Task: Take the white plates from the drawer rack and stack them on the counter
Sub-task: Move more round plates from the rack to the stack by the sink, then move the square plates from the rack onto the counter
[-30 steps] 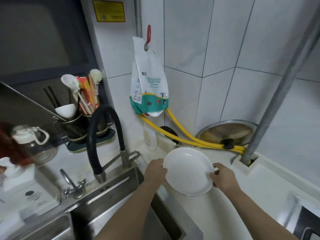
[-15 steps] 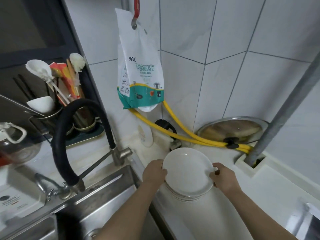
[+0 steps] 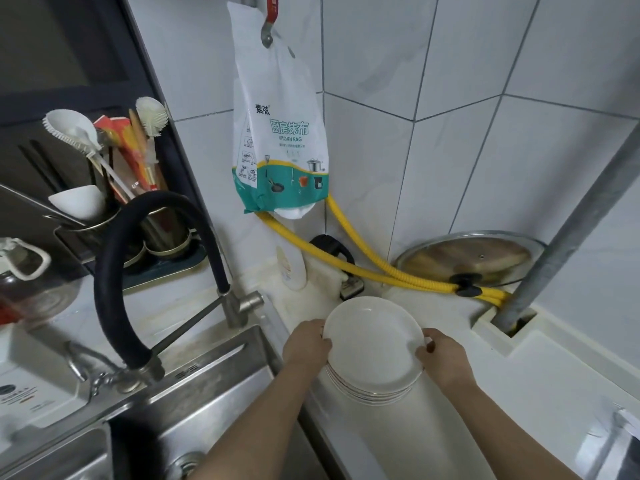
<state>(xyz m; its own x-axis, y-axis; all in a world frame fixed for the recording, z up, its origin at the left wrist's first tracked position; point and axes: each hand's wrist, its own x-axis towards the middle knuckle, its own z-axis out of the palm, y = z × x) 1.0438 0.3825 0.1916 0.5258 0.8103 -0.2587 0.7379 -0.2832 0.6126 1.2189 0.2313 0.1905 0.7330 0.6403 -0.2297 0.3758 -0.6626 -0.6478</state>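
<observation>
Both hands, left hand [image 3: 306,344] and right hand [image 3: 445,358], clamp the round white plate [image 3: 374,341] over the stack of white plates [image 3: 372,393] by the white counter [image 3: 519,393]'s sink-side edge; lower level, centre rims, then release.

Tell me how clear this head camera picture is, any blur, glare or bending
Head view: the stack of white plates and both hands are sharp under soft, even light; wide-angle bending curves the grey pipe and tile lines; the glass jar at the left edge is smeared; faint sheen on the sink.
</observation>
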